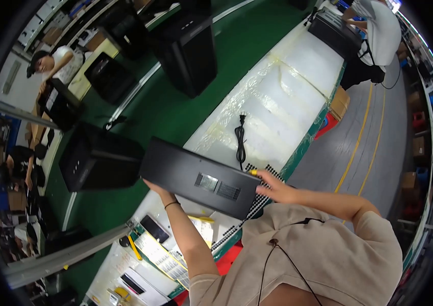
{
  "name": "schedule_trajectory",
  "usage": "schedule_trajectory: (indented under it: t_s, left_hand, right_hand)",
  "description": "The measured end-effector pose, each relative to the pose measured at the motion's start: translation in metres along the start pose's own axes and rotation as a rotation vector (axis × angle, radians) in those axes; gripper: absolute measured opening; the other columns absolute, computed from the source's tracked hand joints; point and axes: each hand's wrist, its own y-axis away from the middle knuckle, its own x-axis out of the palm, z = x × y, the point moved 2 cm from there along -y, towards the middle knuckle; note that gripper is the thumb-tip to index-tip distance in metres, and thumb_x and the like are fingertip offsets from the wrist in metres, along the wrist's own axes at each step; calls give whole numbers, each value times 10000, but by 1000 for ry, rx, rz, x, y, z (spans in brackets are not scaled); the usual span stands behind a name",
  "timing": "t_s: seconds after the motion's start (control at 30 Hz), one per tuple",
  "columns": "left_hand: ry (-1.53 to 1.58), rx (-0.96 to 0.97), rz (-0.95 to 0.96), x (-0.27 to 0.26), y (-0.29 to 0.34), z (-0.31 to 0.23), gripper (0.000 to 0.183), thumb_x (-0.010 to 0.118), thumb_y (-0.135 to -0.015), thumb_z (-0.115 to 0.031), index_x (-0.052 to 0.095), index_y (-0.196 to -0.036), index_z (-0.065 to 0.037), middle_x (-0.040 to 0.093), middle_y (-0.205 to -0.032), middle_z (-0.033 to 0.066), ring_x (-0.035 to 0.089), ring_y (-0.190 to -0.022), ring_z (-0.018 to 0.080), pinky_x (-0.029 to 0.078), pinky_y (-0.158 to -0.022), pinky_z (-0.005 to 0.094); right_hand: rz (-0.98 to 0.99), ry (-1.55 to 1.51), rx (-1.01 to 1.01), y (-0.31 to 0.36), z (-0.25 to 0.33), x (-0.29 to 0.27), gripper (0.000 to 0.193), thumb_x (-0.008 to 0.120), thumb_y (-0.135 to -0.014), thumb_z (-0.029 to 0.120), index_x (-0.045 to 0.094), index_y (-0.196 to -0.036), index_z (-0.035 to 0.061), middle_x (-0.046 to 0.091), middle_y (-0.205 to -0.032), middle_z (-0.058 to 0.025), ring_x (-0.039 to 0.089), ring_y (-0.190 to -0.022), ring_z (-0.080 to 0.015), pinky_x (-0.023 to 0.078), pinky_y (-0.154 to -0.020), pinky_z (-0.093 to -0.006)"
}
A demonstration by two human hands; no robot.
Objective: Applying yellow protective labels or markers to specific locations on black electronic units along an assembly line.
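Observation:
A long black box-shaped housing (180, 171) lies across the view in front of me. Its facing side bears two slotted silvery panels. My left hand (156, 186) grips its left end from the near edge, with most fingers hidden under it. At the other end, my right hand (277, 188) rests against the housing, its fingers partly spread. Something small and yellow (253, 172) shows at a right fingertip; I cannot tell what it is. Just beyond the housing, a bundled black power cord (240, 140) with a plug lies on the white-covered bench (272, 97).
Tall black cabinets (188, 51) stand on the green conveyor (160, 99) to the left, another one (99, 158) nearby. Rows of black studs (272, 169) line the bench beside me. A phone (154, 228) and label sheets (163, 257) lie near my left forearm. Co-workers stand around.

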Motion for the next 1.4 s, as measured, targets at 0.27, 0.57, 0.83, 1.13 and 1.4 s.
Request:
schedule_trajectory:
  t_s: [0.27, 0.57, 0.83, 1.13, 1.4]
  left_hand:
    - [127, -142, 61, 88, 18, -24, 634, 370, -960, -524, 531, -1255, 14, 552, -1270, 130, 537, -1144, 258, 408, -1004, 354]
    - [-1230, 590, 214, 325, 54, 36, 386, 401, -978, -336, 644, -877, -53, 589, -882, 108, 534, -899, 281, 368, -887, 400]
    - [-1276, 762, 524, 380, 77, 131, 263, 493, -966, -193, 595, -1128, -14, 539, -1215, 157, 465, -1189, 311, 341, -1030, 376]
    - [-1283, 262, 217, 180, 133, 212, 424, 437, -998, -317, 473, -1278, -1, 560, -1197, 161, 536, -1101, 294, 409, -983, 379]
    - [-372, -300, 112, 310, 210, 217, 703, 327, -981, -550, 333, -1372, 35, 420, -1345, 185, 420, -1243, 296, 324, -1061, 388]
  right_hand:
    - [-280, -292, 20, -2, -14, -9, 406, 545, -969, 225, 409, -1316, 64, 471, -1185, -71, 480, -1055, -133, 400, -898, -266]
    - [-350, -957, 445, -2, -87, -118, 401, 513, -970, 404, 570, -1203, 82, 564, -929, 16, 478, -835, -60, 379, -703, -200]
    - [-398, -541, 145, -15, -105, -217, 662, 563, -933, 413, 334, -1397, 0, 383, -1381, -164, 373, -1283, -270, 300, -1071, -362]
    - [-496, -15, 27, -18, -100, -219, 696, 534, -941, 381, 250, -1381, -79, 346, -1381, -282, 365, -1269, -429, 317, -1059, -430]
    - [-339, -188, 1, -35, -137, -318, 609, 550, -947, 316, 327, -1398, -28, 404, -1395, -219, 396, -1302, -295, 294, -1088, -356]
